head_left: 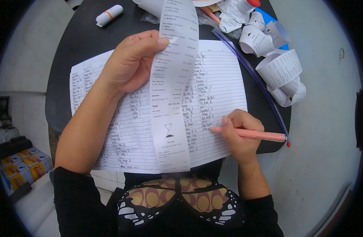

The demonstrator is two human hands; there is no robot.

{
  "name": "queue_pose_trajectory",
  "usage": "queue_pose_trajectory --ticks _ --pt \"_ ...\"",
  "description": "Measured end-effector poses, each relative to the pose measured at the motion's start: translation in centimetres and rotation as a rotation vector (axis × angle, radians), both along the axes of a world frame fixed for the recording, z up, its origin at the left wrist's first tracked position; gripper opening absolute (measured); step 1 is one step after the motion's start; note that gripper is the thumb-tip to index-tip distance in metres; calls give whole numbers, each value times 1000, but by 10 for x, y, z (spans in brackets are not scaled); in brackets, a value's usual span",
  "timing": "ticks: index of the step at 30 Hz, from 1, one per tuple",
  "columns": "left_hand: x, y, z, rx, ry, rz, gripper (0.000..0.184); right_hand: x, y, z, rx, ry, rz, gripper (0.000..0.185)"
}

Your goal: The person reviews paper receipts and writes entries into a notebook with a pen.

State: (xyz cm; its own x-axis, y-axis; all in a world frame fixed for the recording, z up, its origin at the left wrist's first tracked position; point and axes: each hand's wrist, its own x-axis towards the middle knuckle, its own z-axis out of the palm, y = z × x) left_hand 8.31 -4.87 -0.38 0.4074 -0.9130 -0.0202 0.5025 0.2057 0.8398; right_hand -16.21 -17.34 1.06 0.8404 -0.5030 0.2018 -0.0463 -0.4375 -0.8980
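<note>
I have the left hand (130, 59) pinching a long printed receipt (169, 102), thumb on its front, held up over the open notebook (225, 87). The strip hangs from beyond the notebook's far edge down to its near edge. The right hand (242, 138) grips a pink pen (264, 134), its tip at the handwritten list on the right page, in the half nearer the body.

Toward the table (65, 87)'s far right, a red-capped container (248, 4) sits among loose papers (231, 17); I can't tell what is in it. Off the table's left edge, lower down, I see yellow and white cartons (25, 166); I can't make out their contents.

Curled receipts (279, 69) crowd the table's right edge, next to something blue (268, 16) that they partly cover. Between them and the notebook, a purple strip (252, 73) slants from the far side toward the near right edge. The pen's back end overlaps that strip from my angle, and I can't judge whether they touch. Near the table's far left edge lies a paper roll (109, 15) with an orange band.

The receipt covers the notebook's middle, and its own top is cut off by my view. The left forearm (88, 122) hides part of the left page. Most handwriting is too small for me to read.
</note>
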Motion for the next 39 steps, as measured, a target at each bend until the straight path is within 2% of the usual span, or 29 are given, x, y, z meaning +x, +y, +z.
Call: queue_pose_trajectory --ticks 7,10,13,16,22,25,30,33,39 --pt "0 -1 -2 13 16 15 36 1 1 2 -38 17 -7 25" --pt "2 1 3 -28 70 -56 17 1 1 0 -38 11 -2 27" --pt "1 1 4 -28 91 -59 17 1 1 1 -40 10 -8 27" --pt "2 0 -2 -6 26 -15 33 0 0 0 -30 16 0 27" --pt "0 -1 2 -1 24 3 33 1 0 0 -56 2 -22 26" --pt "1 1 4 -33 78 -62 20 -1 -2 -1 -60 3 -1 28" --pt "0 1 4 -19 75 -38 19 -1 -2 -3 40 -40 -82 26" --pt "0 0 3 -7 70 -29 19 0 -3 -2 -49 -24 -52 26" --pt "1 1 2 -20 61 -32 21 -3 -4 0 -60 9 2 28"
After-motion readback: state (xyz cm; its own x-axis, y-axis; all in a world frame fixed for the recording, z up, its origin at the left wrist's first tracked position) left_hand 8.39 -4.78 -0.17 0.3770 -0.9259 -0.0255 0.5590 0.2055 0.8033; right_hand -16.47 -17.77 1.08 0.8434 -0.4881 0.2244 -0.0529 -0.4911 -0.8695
